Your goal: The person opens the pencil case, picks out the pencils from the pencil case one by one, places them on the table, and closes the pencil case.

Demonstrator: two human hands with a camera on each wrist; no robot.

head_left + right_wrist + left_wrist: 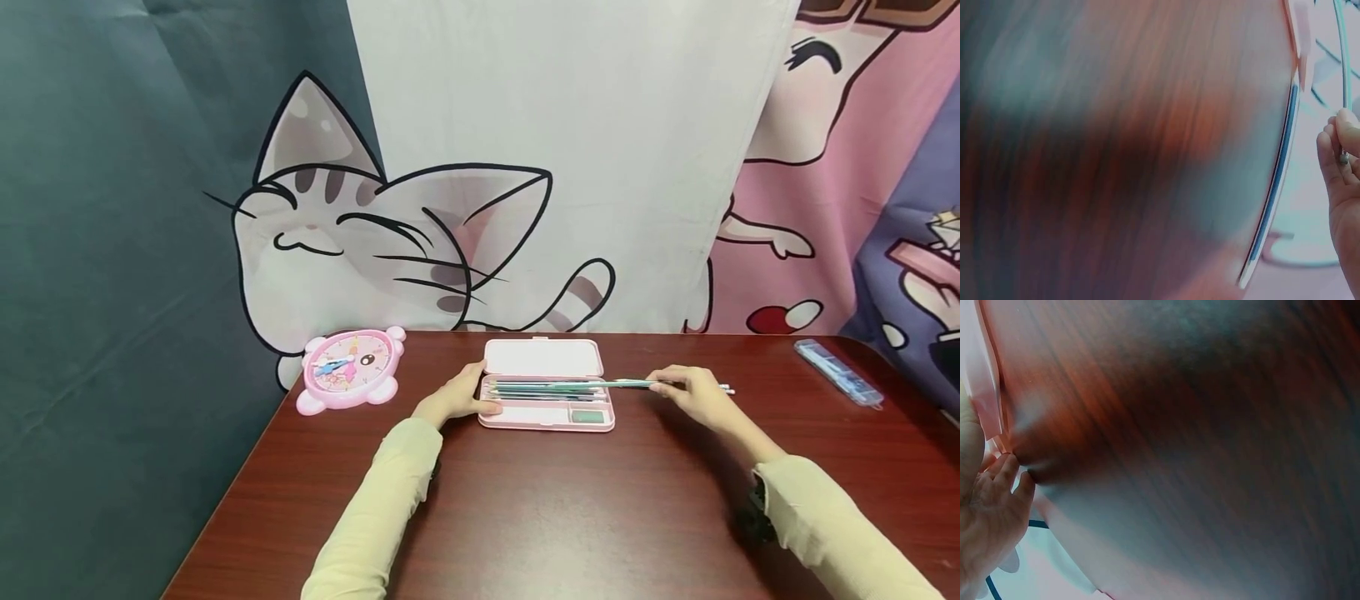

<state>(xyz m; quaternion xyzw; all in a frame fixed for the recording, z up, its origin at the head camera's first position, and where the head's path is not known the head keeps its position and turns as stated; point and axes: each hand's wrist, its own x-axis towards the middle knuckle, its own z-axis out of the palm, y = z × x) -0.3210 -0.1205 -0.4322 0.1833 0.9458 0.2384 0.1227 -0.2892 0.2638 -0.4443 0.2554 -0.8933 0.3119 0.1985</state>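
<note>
A pink pencil case (546,415) lies with its lid (543,357) raised at the back. Several pencils (543,396) lie in its rear section, and a green eraser (587,416) sits in the front right compartment. My left hand (459,396) grips the case's left end, thumb over the front corner and fingers behind. To the right of the case, my right hand (693,392) pinches a green pencil (628,383) near its end. That pencil points left, its far part overlapping the case. A dark blue pencil (1275,169) lies on the table beneath the right hand.
On the left of the brown table (555,508) lies a pink toy clock (350,369) with a bear-like frame. A slim blue see-through pack (838,372) is at the right rear. A cartoon-printed curtain (585,125) hangs along the table's back edge.
</note>
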